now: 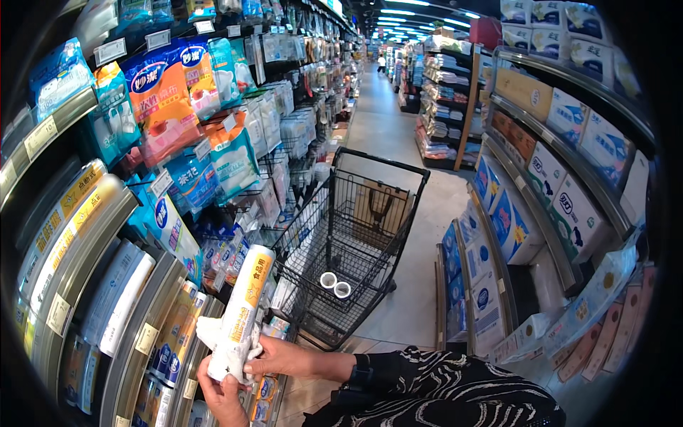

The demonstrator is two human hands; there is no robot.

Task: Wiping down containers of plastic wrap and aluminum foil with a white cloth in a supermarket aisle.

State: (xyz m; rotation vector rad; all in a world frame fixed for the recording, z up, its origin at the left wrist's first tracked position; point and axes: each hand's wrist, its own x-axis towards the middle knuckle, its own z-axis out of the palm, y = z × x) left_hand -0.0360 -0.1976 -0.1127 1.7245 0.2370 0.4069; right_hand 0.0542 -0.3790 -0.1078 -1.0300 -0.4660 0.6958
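Note:
A white and yellow roll of food bags [243, 299], printed with a star and writing, is tilted upright in front of the left shelves. My left hand [224, 397] grips its lower end from below, thumb on the front. From the right, my right hand [277, 358] grips the same lower part. Some crumpled white material [212, 332] bulges out beside and behind the roll; I cannot tell whether it is a cloth, a glove or loose film. Beyond my hands stands a black wire shopping cart [315, 235] with two white cylindrical rolls [335, 284] in its basket.
Shelves with boxed bag rolls [176, 331] run close along the left, under hanging packs of disposable tablecloths [160, 101]. Shelves of tissue packs [565, 197] line the right. A brown carton-like bag [381, 211] shows through the cart's wire. Far down the aisle is a person [381, 63].

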